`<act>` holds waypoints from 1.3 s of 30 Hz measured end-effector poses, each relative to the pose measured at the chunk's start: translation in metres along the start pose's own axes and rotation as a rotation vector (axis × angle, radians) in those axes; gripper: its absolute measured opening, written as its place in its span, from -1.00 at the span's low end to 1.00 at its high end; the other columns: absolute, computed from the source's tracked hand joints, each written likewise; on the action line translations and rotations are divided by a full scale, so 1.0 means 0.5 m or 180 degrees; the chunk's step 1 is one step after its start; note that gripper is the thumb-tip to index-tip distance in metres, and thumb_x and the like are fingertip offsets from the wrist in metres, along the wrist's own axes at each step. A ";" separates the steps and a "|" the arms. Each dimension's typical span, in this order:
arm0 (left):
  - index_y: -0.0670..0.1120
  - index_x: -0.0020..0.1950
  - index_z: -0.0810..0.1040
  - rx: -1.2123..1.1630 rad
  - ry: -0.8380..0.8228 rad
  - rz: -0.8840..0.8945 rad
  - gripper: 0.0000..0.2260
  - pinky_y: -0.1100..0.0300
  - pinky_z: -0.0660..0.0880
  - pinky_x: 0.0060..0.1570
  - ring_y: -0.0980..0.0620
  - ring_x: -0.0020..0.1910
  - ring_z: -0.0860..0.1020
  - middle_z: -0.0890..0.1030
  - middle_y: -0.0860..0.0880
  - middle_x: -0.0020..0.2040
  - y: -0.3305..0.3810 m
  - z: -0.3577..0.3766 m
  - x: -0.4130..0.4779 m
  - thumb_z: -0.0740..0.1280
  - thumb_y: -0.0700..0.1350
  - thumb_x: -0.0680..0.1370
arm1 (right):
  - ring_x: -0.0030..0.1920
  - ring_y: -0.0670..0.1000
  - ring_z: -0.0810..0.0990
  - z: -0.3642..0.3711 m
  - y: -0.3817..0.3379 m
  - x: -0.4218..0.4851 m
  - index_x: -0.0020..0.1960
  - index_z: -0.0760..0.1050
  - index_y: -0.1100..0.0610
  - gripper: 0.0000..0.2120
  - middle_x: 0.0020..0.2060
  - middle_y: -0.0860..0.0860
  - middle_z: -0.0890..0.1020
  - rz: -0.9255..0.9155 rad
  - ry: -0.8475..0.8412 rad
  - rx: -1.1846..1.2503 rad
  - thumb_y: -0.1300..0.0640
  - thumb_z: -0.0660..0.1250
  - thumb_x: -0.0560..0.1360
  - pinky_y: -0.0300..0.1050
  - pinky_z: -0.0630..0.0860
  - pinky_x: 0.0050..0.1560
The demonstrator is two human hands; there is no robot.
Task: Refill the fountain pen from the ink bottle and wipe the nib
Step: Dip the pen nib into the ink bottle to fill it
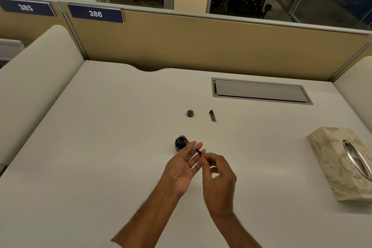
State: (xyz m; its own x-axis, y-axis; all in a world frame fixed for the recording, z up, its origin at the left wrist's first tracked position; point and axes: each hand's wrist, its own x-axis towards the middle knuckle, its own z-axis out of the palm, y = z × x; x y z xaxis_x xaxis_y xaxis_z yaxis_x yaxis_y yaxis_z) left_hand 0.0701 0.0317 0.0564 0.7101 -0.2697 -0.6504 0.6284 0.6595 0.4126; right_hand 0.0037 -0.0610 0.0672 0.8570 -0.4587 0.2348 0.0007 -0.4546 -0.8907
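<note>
A small dark ink bottle (180, 143) stands open on the white desk (100, 147), its mouth uncovered. Its round cap (190, 113) lies farther back, and the black pen cap (212, 116) with clip lies to the right of it. My right hand (218, 179) pinches the red rear end of the thin fountain pen (198, 151). The pen slants up and left, its front end pointing at the bottle's rim. My left hand (182, 167) is spread, palm up, with the pen's front part lying across its fingertips. The nib is too small to make out.
A patterned tissue box (342, 165) with an oval metal opening sits at the right edge of the desk. A grey cable hatch (259, 90) is set into the desk at the back right. A tan partition wall runs behind.
</note>
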 end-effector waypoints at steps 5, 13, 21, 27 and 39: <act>-0.20 0.30 0.58 -0.0102 -0.0101 -0.0087 -0.74 -0.10 0.54 0.27 -0.10 0.00 0.74 0.73 -0.16 0.16 0.007 -0.007 0.025 0.32 -0.13 0.65 | -0.10 -0.12 0.62 0.016 0.011 0.015 0.02 0.60 0.05 -0.88 -0.13 -0.18 0.66 -0.0097 -0.0077 -0.0128 0.24 0.41 0.54 -0.35 0.52 -0.16; -0.23 0.32 0.57 -0.0291 -0.0061 -0.0125 -0.71 -0.14 0.53 0.28 -0.10 -0.08 0.76 0.74 -0.18 0.11 0.010 -0.017 0.048 0.34 -0.13 0.64 | -0.07 -0.11 0.63 0.033 0.021 0.039 0.04 0.62 0.07 -0.86 -0.11 -0.18 0.66 -0.0118 -0.0172 -0.0169 0.28 0.41 0.54 -0.39 0.51 -0.16; -0.27 0.42 0.50 -0.0476 -0.0084 -0.0274 -0.59 -0.31 0.35 0.44 -0.28 0.36 0.55 0.66 -0.24 0.26 0.007 -0.031 0.076 0.34 -0.10 0.62 | -0.05 -0.11 0.62 0.052 0.011 0.056 0.05 0.62 0.07 -0.85 -0.11 -0.15 0.65 -0.0187 -0.0246 -0.0120 0.28 0.39 0.55 -0.41 0.49 -0.13; -0.26 0.37 0.53 -0.0603 -0.0138 -0.0261 -0.65 -0.28 0.34 0.46 -0.24 0.24 0.62 0.71 -0.22 0.17 0.012 -0.031 0.085 0.32 -0.12 0.64 | -0.01 -0.17 0.61 0.063 0.017 0.069 0.05 0.61 0.02 -0.82 -0.07 -0.21 0.64 -0.0252 -0.0330 -0.0173 0.28 0.38 0.56 -0.41 0.50 -0.09; -0.22 0.16 0.61 -0.0536 -0.0172 -0.0310 -0.79 -0.19 0.47 0.34 -0.18 -0.04 0.75 0.73 -0.23 0.01 0.023 -0.028 0.090 0.35 -0.10 0.63 | -0.04 -0.08 0.62 0.076 0.019 0.098 0.04 0.62 0.08 -0.85 -0.08 -0.13 0.64 -0.0322 -0.0521 -0.0167 0.29 0.35 0.57 -0.18 0.57 -0.10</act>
State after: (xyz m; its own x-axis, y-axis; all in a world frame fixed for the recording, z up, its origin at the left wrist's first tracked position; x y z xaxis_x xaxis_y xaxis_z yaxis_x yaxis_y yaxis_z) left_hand 0.1049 0.0369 0.0229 0.6675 -0.3721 -0.6450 0.6361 0.7352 0.2341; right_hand 0.0653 -0.0585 0.0556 0.9263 -0.2803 0.2517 0.0678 -0.5333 -0.8432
